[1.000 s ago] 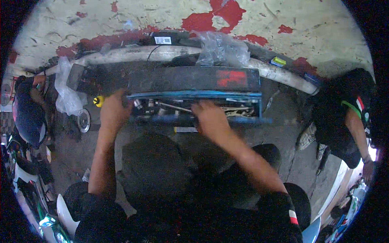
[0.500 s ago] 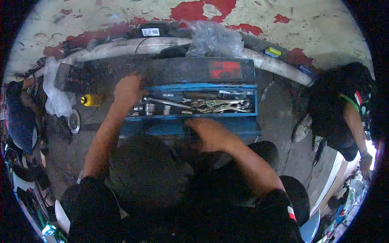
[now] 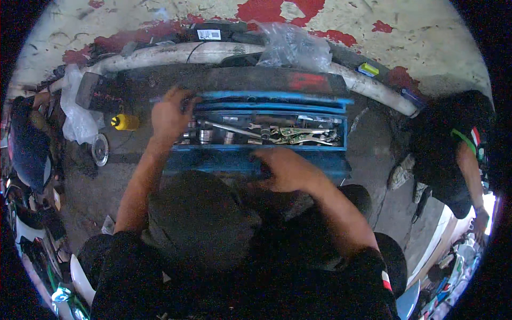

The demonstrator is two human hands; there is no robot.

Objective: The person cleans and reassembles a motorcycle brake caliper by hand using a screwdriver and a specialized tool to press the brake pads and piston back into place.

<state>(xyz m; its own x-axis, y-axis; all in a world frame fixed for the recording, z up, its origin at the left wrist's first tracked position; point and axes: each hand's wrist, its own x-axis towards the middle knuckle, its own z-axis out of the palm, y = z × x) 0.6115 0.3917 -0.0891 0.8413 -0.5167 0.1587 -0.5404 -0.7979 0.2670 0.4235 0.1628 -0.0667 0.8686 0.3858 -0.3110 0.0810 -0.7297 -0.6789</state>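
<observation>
On the grey floor (image 3: 368, 154), we've got the long blue metal toolbox (image 3: 314, 159) already open — silver steel tools (image 3: 306, 131) inside; left hand (image 3: 172, 116) by its left end, right hand (image 3: 288, 168) out front — grips we can't tell.

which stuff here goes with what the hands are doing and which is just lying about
In use, apparently:
- open blue toolbox, left hand at its left end, right hand by its front
- sockets, metal bar and pliers inside

Lying about:
- yellow bottle
- round metal part
- clear plastic by the wall
- white pipe
</observation>
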